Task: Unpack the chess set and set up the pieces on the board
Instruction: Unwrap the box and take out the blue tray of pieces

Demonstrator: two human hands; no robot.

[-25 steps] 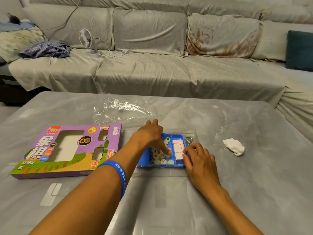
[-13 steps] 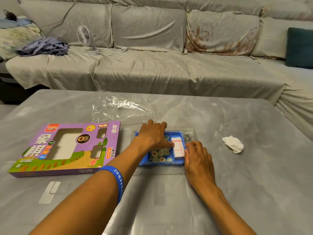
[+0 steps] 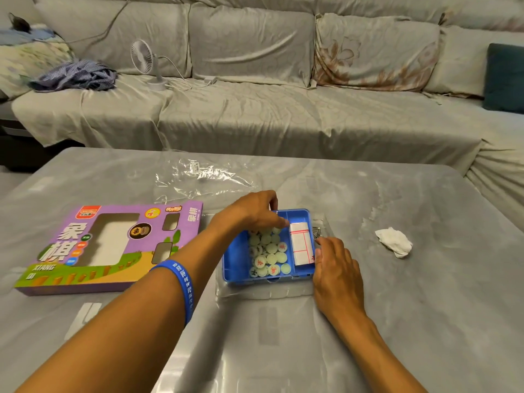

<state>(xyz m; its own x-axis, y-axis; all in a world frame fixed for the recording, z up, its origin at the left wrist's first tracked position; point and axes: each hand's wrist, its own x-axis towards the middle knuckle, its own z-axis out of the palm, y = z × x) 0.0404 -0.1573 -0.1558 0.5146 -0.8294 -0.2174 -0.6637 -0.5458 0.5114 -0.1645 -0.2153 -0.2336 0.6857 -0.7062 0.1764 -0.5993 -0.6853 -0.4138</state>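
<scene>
Left hand point(image 3: 249, 212) hovers over the blue plastic tray point(image 3: 235, 259), fingertips touching the one folded white paper board point(image 3: 301, 243); grip unclear. Right hand point(image 3: 336, 268) rests relaxed against the tray. Roughly twenty round pale pieces point(image 3: 268, 252) beneath.

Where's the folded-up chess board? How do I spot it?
Look at the grey table, at the blue tray between the two hands. The board lies in the tray's narrow right part, beside the round pieces. It is the only white block with red lines.
</scene>
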